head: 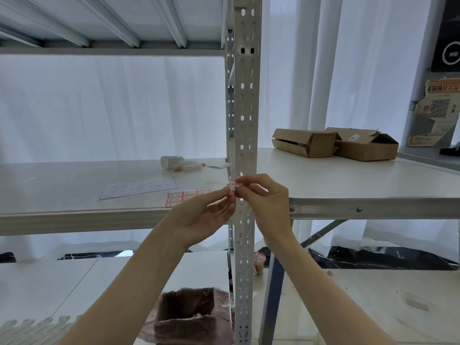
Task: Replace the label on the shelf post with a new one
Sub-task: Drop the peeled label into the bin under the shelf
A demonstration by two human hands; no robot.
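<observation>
A white perforated shelf post (245, 108) runs up the middle of the view. Just in front of it, at shelf height, both hands meet on a small red-bordered label (232, 188) with black handwriting. My right hand (263, 197) pinches its upper right edge between thumb and forefinger. My left hand (206, 215), palm up, touches the label's left side with its fingertips. The label is curled and I cannot tell whether it touches the post. A sheet of red-bordered labels (185, 196) lies on the shelf to the left.
A used backing sheet (139, 188) lies on the left shelf board (74, 215), with white markers and a roll (181, 165) behind it. Two cardboard boxes (333, 144) sit on the table at right. A lined bin (191, 317) stands on the floor below.
</observation>
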